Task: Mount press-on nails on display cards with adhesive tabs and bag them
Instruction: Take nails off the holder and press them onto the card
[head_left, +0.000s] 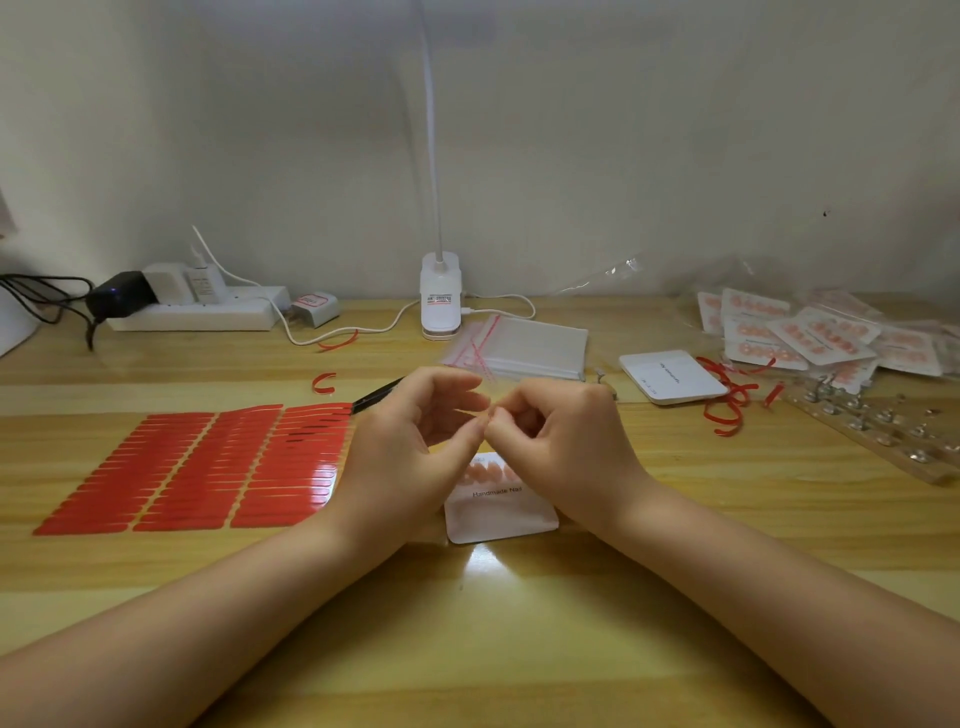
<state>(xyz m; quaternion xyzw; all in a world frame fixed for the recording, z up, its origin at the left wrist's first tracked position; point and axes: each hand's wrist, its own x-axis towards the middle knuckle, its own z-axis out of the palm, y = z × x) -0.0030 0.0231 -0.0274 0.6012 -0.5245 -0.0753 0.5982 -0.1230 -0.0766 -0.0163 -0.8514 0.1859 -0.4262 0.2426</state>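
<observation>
My left hand (410, 441) and my right hand (561, 441) meet fingertip to fingertip above the table and pinch one small pale press-on nail (480, 413) between them. Below them lies a white display card (498, 512) printed "Handmade Nail", with several pink nails along its top edge, partly hidden by my hands. A red sheet of adhesive tabs (208, 467) lies flat to the left. Black tweezers (376, 395) rest at the sheet's top right corner, partly behind my left hand.
A stack of clear bags (524, 345) lies behind my hands. A pile of blank cards (672, 376), red backing strips (727, 400), bagged finished cards (821, 338) and a wooden nail-stand board (883, 431) sit at right. A clip lamp (440, 296) and power strip (197, 309) line the wall.
</observation>
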